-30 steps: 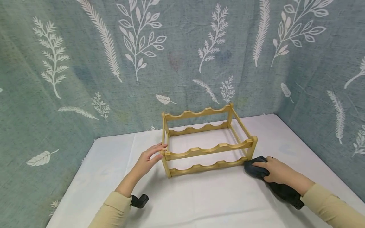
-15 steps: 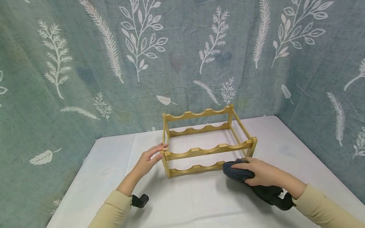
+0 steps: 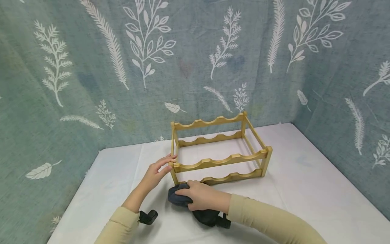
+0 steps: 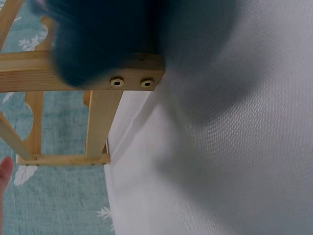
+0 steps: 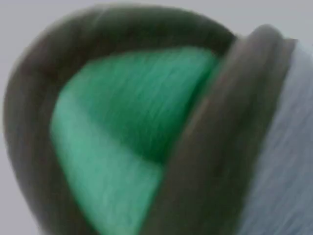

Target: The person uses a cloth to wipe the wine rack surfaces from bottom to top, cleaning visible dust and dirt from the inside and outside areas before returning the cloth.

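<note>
A wooden wine rack (image 3: 218, 164) with scalloped rails stands on the white-covered table. At its front left corner, my left hand (image 3: 156, 174) holds the top of the post between fingers and thumb; a fingertip shows at the left edge of the left wrist view. My right hand (image 3: 202, 196) grips a bunched dark blue cloth (image 3: 179, 196) at the front lower left of the rack. In the left wrist view the cloth (image 4: 102, 39) is blurred and covers part of a lower corner. The right wrist view shows a green face of the cloth (image 5: 117, 112) with dark edging.
A grey-green curtain (image 3: 189, 61) with white leaf prints hangs behind the table and at both sides. The white tabletop (image 3: 304, 169) extends right of the rack. A black wrist camera (image 3: 148, 217) sits below my left wrist.
My right hand has slid the cloth leftward along the front bottom of the rack, from its right corner to its left. My left hand stays at the same corner.
</note>
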`<state>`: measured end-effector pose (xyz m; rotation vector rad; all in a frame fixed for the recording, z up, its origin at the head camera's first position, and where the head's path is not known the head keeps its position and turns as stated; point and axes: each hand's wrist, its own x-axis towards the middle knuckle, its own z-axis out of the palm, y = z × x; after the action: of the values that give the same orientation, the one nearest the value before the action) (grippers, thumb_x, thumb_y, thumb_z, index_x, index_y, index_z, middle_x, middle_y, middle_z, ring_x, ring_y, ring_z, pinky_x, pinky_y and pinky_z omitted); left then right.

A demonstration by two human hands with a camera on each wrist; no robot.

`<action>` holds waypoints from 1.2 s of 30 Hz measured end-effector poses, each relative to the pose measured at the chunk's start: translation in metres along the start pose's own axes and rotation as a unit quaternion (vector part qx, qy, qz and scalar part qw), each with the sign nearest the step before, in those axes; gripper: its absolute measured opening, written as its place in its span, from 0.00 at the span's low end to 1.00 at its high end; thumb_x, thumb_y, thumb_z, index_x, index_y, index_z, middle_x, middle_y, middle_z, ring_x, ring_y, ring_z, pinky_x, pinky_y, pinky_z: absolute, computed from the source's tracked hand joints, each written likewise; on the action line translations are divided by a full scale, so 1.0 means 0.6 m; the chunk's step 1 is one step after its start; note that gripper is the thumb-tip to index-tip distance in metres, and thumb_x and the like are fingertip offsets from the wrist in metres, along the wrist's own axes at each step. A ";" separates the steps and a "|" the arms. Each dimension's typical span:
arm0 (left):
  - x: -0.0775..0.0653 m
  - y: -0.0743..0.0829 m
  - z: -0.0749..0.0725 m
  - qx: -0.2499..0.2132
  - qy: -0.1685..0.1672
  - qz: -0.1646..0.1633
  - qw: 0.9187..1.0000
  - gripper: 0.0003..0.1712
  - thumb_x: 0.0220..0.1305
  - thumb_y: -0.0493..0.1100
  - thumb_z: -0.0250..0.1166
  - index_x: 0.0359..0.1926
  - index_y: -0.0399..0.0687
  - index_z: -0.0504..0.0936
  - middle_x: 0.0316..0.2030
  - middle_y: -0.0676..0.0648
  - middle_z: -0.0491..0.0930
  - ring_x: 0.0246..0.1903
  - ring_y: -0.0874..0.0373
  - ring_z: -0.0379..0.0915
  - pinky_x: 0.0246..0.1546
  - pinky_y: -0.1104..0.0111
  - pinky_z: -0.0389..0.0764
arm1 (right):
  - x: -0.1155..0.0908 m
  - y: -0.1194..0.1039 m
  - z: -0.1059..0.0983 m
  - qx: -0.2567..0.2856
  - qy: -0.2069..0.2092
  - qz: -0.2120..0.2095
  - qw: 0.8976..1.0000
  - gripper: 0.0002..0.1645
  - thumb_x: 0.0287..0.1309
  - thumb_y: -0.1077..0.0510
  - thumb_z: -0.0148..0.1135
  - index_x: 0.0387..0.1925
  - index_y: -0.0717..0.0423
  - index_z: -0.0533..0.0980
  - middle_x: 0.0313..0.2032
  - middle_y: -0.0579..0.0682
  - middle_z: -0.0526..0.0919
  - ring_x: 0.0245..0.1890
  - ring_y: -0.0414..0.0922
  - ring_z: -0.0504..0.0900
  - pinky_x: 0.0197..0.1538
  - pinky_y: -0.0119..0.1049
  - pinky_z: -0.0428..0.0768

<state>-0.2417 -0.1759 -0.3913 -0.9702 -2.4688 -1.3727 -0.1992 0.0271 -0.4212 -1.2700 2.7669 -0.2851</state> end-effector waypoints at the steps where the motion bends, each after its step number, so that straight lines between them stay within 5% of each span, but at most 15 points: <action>1: 0.000 0.000 0.001 0.000 -0.001 0.001 1.000 0.13 0.56 0.35 0.52 0.44 0.39 0.72 0.51 0.40 0.67 0.57 0.45 0.51 0.52 0.48 0.53 | 0.005 0.002 0.006 -0.010 0.003 0.006 1.000 0.34 0.42 0.48 0.60 0.54 0.33 0.60 0.44 0.52 0.69 0.40 0.43 0.71 0.37 0.33 0.73; 10: -0.003 -0.008 0.000 0.009 0.014 0.017 1.000 0.13 0.54 0.34 0.54 0.43 0.39 0.73 0.50 0.40 0.69 0.56 0.45 0.54 0.52 0.50 0.55 | -0.043 0.052 0.010 0.030 0.004 0.069 0.997 0.33 0.42 0.51 0.60 0.53 0.31 0.61 0.46 0.55 0.68 0.43 0.47 0.70 0.38 0.39 0.73; 15: -0.003 -0.038 0.000 0.020 0.010 0.026 0.999 0.14 0.54 0.35 0.54 0.43 0.42 0.73 0.50 0.45 0.69 0.56 0.49 0.54 0.52 0.53 0.56 | -0.089 0.093 0.003 0.049 0.002 0.106 0.993 0.32 0.42 0.52 0.60 0.52 0.32 0.62 0.39 0.54 0.69 0.34 0.43 0.70 0.31 0.35 0.71; 19: -0.005 -0.052 0.000 0.018 0.013 0.028 0.999 0.14 0.54 0.37 0.55 0.43 0.45 0.73 0.50 0.49 0.69 0.56 0.53 0.54 0.53 0.55 0.57 | -0.127 0.124 -0.003 0.060 0.006 0.136 0.989 0.32 0.42 0.53 0.60 0.52 0.33 0.63 0.42 0.57 0.68 0.37 0.46 0.71 0.32 0.38 0.72; 25: -0.004 -0.052 -0.001 0.022 0.011 0.028 0.999 0.13 0.55 0.39 0.55 0.44 0.50 0.73 0.50 0.51 0.69 0.57 0.55 0.54 0.53 0.55 0.57 | -0.184 0.165 -0.012 0.040 0.021 0.192 0.980 0.32 0.40 0.55 0.63 0.51 0.36 0.65 0.37 0.55 0.68 0.31 0.44 0.69 0.27 0.35 0.69; 32: -0.001 -0.053 -0.001 0.029 0.003 0.037 0.999 0.13 0.55 0.39 0.54 0.43 0.47 0.73 0.51 0.51 0.69 0.57 0.54 0.54 0.53 0.56 0.57 | -0.242 0.203 -0.023 -0.002 0.030 0.223 0.974 0.32 0.38 0.57 0.64 0.51 0.40 0.66 0.43 0.61 0.67 0.41 0.54 0.70 0.31 0.42 0.73; 36: -0.001 -0.055 0.002 0.024 0.005 0.038 0.999 0.12 0.56 0.39 0.53 0.43 0.50 0.72 0.51 0.51 0.69 0.57 0.55 0.53 0.54 0.58 0.57 | -0.270 0.224 -0.028 -0.001 0.026 0.241 0.970 0.32 0.38 0.58 0.64 0.50 0.41 0.67 0.34 0.56 0.68 0.31 0.46 0.70 0.25 0.36 0.69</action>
<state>-0.2612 -0.1875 -0.4150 -1.0328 -2.4197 -1.2848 -0.1962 0.2381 -0.4322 -0.5578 3.0003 -0.2762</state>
